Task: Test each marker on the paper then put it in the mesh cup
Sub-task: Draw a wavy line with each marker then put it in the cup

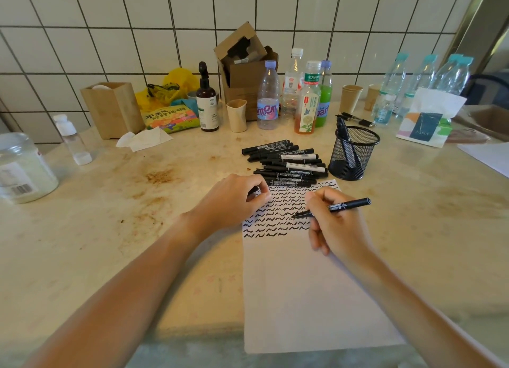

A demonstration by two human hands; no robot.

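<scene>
1. The right hand [334, 224] has its fingers curled round a black marker [345, 205], gripping it like a pen, tip down on the paper [308, 290] among the rows of black squiggles that fill the sheet's upper part.
2. The left hand [237, 199] rests on the paper's top left corner, fingers curled; something small and dark shows under the fingertips, though I cannot tell what it is or whether the hand grips it.
3. The paper lies flat on the stained counter [124, 230], its lower part unmarked.
4. A heap of black markers [286, 163] lies just beyond the paper's top edge, some overlapping it.
5. The black mesh cup [354, 154] stands upright just right of the heap, with at least one marker standing in it.
6. Behind them, along the tiled wall, stand drink bottles [303, 92], a brown spray bottle [206, 100], paper cups [351, 97] and an open cardboard box [245, 70].
</scene>
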